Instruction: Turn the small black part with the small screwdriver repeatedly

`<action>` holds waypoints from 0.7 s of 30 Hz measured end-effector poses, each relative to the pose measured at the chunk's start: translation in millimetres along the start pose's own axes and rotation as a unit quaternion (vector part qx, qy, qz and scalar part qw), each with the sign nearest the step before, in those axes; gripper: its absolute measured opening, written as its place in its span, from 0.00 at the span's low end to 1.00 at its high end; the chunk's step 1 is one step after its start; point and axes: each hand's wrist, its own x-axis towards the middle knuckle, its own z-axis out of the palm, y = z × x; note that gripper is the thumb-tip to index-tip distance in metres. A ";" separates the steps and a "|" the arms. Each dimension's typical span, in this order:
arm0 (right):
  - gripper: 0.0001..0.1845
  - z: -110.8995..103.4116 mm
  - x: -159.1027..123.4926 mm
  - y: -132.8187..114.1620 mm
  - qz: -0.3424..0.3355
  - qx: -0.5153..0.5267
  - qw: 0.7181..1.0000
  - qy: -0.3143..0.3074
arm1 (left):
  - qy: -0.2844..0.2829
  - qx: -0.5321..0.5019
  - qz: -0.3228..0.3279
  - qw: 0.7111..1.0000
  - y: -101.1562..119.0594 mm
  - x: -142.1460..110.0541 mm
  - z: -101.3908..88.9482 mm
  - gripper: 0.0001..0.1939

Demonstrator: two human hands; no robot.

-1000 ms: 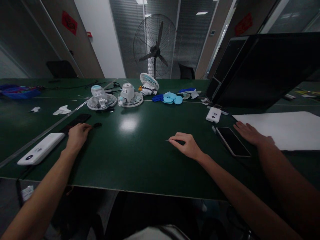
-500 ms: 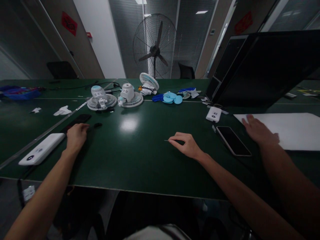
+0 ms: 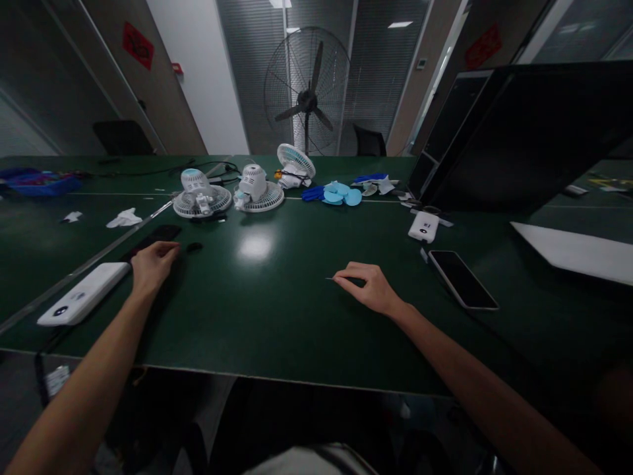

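My right hand point(image 3: 368, 285) rests over the middle of the dark green table point(image 3: 277, 310), thumb and forefinger pinched on a thin pin-like piece point(image 3: 329, 278) whose light tip points left. On the left, my left hand point(image 3: 154, 265) lies low at the table with its fingertips pressed together; whatever may be between them is too small to make out. Just right of those fingertips is a small black piece point(image 3: 194, 247). Beside the left hand lie a white power bank point(image 3: 82, 295) and a dark phone-like slab point(image 3: 165, 232), partly covered by the hand.
Further back are white fans point(image 3: 254, 191), light blue fan blades point(image 3: 341, 193) and blue gloves point(image 3: 312, 193). At right lie a smartphone point(image 3: 463, 280), a smaller white power bank point(image 3: 424, 226) and a white sheet point(image 3: 583, 254). A large black screen point(image 3: 524, 138) stands behind them.
The other person's hand at the right has left the view, and the white sheet has shifted right and turned. My left fingertips have moved slightly; my right hand stays in place.
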 end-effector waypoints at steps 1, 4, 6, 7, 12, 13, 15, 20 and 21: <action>0.12 -0.1 -0.1 0.0 0.000 0.001 1.000 -0.002 | 0.005 -0.004 -0.005 1.000 0.4 0.0 -0.2 0.20; 0.13 -0.3 -0.5 0.2 0.000 0.002 1.000 -0.007 | 0.017 -0.031 -0.024 0.999 4.2 -1.6 -1.3 0.20; 0.13 -0.3 -0.7 0.6 0.001 0.001 1.000 -0.009 | 0.014 -0.047 -0.036 0.998 7.6 -3.5 -2.4 0.20; 0.13 -0.2 -0.7 1.0 0.001 0.000 1.000 -0.009 | 0.012 -0.052 -0.039 0.998 9.1 -4.5 -3.0 0.19; 0.13 0.3 -0.6 2.5 0.000 0.001 1.000 -0.012 | 0.003 -0.029 -0.019 0.999 12.9 -7.8 -6.8 0.20; 0.13 0.3 -0.6 2.6 0.000 0.001 1.000 -0.014 | 0.002 -0.017 -0.010 1.000 13.0 -7.9 -7.3 0.20; 0.13 0.2 -0.5 2.2 0.000 0.002 1.000 -0.015 | 0.001 0.010 0.010 1.000 13.2 -7.6 -7.6 0.20; 0.14 -0.9 0.0 -0.3 0.002 0.005 1.000 -0.015 | -0.010 0.071 0.057 0.996 15.1 -8.5 -6.5 0.21; 0.13 -1.0 0.2 -0.7 0.001 0.004 1.000 -0.016 | -0.017 0.079 0.062 0.995 16.0 -9.3 -6.5 0.21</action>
